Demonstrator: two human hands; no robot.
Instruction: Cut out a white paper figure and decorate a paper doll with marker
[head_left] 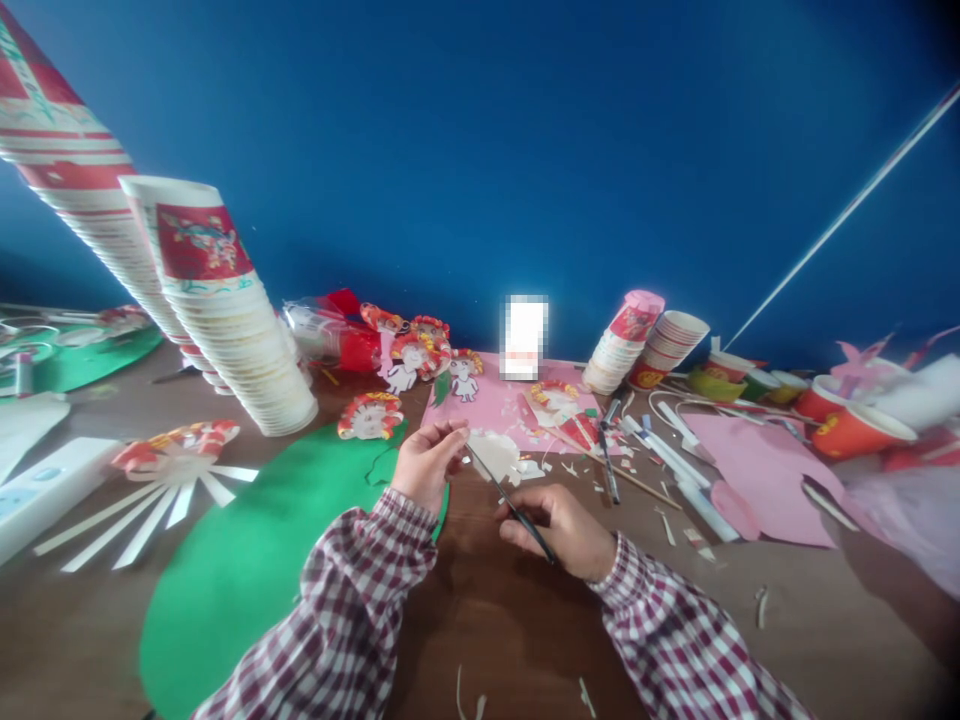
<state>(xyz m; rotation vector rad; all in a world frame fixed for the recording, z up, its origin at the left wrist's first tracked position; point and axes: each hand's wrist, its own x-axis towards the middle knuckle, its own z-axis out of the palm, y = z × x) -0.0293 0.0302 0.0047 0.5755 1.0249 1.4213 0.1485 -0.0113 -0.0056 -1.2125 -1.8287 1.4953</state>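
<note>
My right hand (559, 528) is closed around a thin dark pen-like tool (510, 497) that points up and left. My left hand (429, 460) is pinched shut at the tool's tip, holding something too small to name. Both hands hover over the brown table (510, 620), just in front of a white paper cutout (495, 452) and a pink sheet (499, 410) strewn with scraps. A large green paper shape (247, 560) lies under my left forearm.
Tall leaning stacks of paper cups (225, 320) stand at the left, shorter stacks (645, 340) at the back right. Decorated cup figures (412, 350) sit by the blue wall. Pens, sticks and strips (660, 455) lie right of the hands. A cut-open cup (169, 465) lies left.
</note>
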